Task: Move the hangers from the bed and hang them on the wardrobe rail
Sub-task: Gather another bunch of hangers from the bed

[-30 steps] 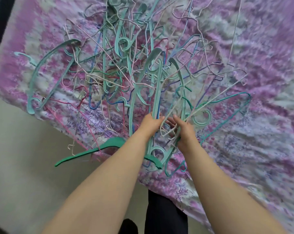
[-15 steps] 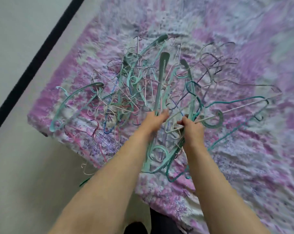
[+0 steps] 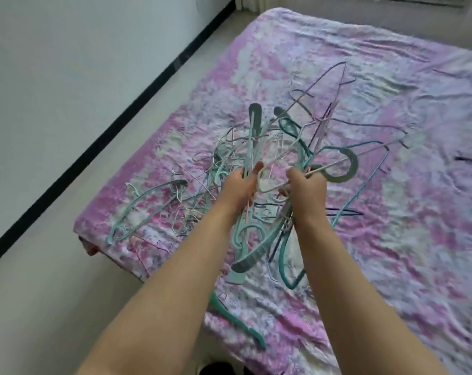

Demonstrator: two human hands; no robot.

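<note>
Above the near left part of the bed [image 3: 392, 239], a tangled bunch of hangers [image 3: 291, 147] is lifted between both hands: teal plastic ones mixed with thin wire ones in pale pink, white and purple. The left hand [image 3: 240, 188] has its fingers [image 3: 256, 169] curled round the long teal stems at about 9 o'clock of the bunch, and the right hand [image 3: 306, 186] is clenched on a cluster of wire hooks and a grey-green hook at about 3 o'clock. A looser heap of hangers [image 3: 191, 196] lies on the sheet out at 9 o'clock from the hands, with one large teal hanger [image 3: 137, 209] farthest left, and another teal hanger [image 3: 237, 323] lies at 6 o'clock by the bed's edge. The main risk, as I judge it, is snagging: hooks in the lifted bunch may catch wires in the heap and drag them off onto the floor [image 3: 53, 280]. Thin wire hangers at the bunch's lower end hang loosely and could slip out. No wardrobe rail is in view, so the carry looks long enough for such drops.
</note>
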